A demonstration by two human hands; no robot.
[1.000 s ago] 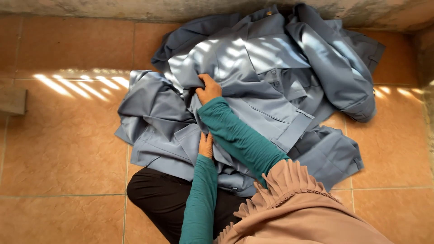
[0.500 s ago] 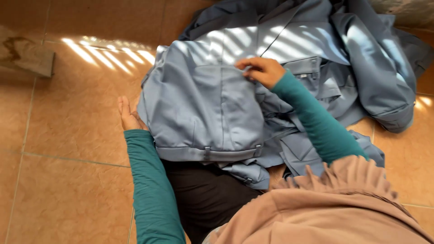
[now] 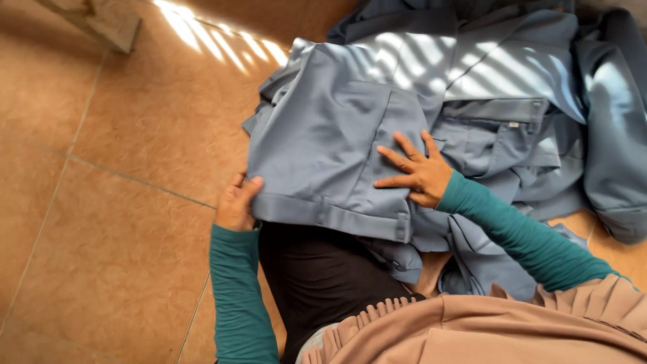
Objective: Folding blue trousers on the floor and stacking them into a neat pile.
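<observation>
head cam, looking straight down from my end. blue-grey trousers are spread across the person's lap and out onto the tile floor, waistband nearest the body, running left to right just above the black-clad leg.

left hand is at the left end of the waistband, fingers curled around the fabric edge with the thumb on top: closed grip on the trousers. right hand lies flat on the cloth near the right end of the waistband, fingers spread wide, palm down, pressing and not gripping. it sits just beside the edge of a back pocket. both arms are in teal sleeves.

behind the trousers, to the upper right, there's a loose pile of more blue-grey garments, touching and partly under the one in hand. i can make out a pocket flap with a small button on one of them. i can't tell how many pieces are in the pile.

sunlight stripes fall across the top of the trousers and the floor at the upper left. a grey stone block sits at the top left corner, well apart from the hands. tan pleated fabric fills the bottom right of the view.
</observation>
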